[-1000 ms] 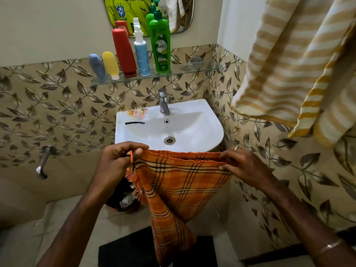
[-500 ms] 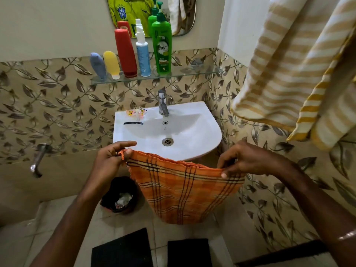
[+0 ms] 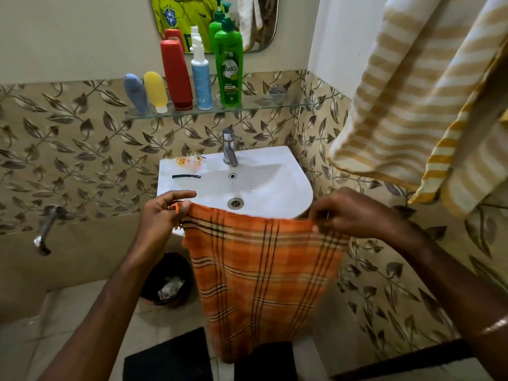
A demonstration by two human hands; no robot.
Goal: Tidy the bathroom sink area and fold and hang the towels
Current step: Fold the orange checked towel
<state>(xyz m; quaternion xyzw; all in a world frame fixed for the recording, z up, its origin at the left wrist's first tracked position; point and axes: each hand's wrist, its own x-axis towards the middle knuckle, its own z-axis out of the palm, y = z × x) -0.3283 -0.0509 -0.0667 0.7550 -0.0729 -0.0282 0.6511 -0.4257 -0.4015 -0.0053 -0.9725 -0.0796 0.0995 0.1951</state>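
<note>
Orange plaid towel — just the one — hangs in front of the sink, stretched flat between two hands. Left hand pinches the top corner at the sink's front-left edge, thumb and fingers curled on the fringe; right hand pinches the other top corner at the sink's front-right.

Five bottles on the glass shelf above the sink: blue tube, yellow tube, red bottle, white spray bottle, green pump bottle. One striped towel hangs up right of the sink. A sachet and a dark strip lie on the sink's left ledge, beside the tap.

The towel blocks the sink's front rim — the bin sits below-left of it.

Compared with half a second ago, the towel hangs longer and flatter, and the hands are a bit further apart.
</note>
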